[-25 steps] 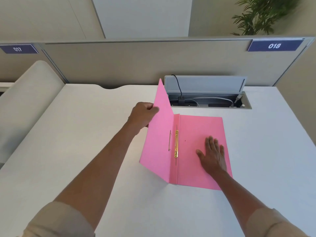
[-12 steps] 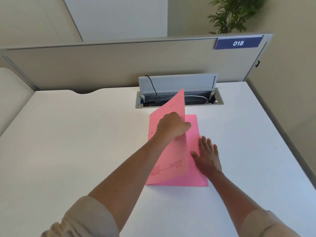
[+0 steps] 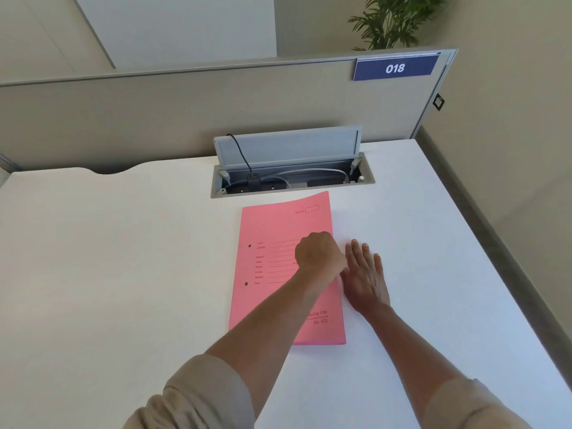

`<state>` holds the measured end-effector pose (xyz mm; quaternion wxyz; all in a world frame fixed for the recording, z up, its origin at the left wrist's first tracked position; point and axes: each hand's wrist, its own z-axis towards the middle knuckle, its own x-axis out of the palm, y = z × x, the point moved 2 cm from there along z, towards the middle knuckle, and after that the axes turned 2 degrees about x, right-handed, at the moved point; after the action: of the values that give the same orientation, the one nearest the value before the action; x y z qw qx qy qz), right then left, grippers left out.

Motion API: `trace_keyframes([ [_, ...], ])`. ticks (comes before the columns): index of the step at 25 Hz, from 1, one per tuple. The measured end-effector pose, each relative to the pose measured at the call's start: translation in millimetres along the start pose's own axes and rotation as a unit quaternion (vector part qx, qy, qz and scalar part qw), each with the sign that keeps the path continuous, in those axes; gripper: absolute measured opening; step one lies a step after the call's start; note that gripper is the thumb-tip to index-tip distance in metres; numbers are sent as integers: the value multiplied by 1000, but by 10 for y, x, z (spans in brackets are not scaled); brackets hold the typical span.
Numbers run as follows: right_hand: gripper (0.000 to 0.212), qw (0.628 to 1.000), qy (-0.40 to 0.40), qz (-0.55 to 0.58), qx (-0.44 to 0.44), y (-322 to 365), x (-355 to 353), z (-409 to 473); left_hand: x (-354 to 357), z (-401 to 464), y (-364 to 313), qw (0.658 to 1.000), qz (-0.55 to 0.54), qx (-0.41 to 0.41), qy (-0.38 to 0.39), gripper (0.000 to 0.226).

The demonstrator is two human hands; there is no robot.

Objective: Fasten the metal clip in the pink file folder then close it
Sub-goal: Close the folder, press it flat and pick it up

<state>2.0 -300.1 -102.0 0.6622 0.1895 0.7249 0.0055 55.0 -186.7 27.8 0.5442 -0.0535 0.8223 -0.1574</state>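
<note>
While the pink file folder [image 3: 278, 267] lies closed on the white desk [image 3: 123, 274], just in front of the open cable tray [image 3: 292, 178] at the desk's far edge, the left hand [image 3: 320, 255] rests on its cover near the right edge, fingers curled under; whether they pinch the cover I cannot tell. The right hand [image 3: 365, 274] lies flat, fingers straight, on the desk just beside the folder. A partition sign [image 3: 395, 68] reads 018.
</note>
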Motion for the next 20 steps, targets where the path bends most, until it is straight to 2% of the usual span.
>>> trace_keyframes([
  [8, 59, 1000, -24, -6, 0, -185, -31, 14, 528, 126, -46, 995, 94, -19, 32, 43],
  [15, 61, 1000, -21, -4, 4, -196, -14, 18, 704, 10, -111, 974, 226, 9, 7, 56],
  [20, 61, 1000, -24, -10, 3, -193, -21, 21, 694, 37, -67, 977, 213, 17, -6, 58],
])
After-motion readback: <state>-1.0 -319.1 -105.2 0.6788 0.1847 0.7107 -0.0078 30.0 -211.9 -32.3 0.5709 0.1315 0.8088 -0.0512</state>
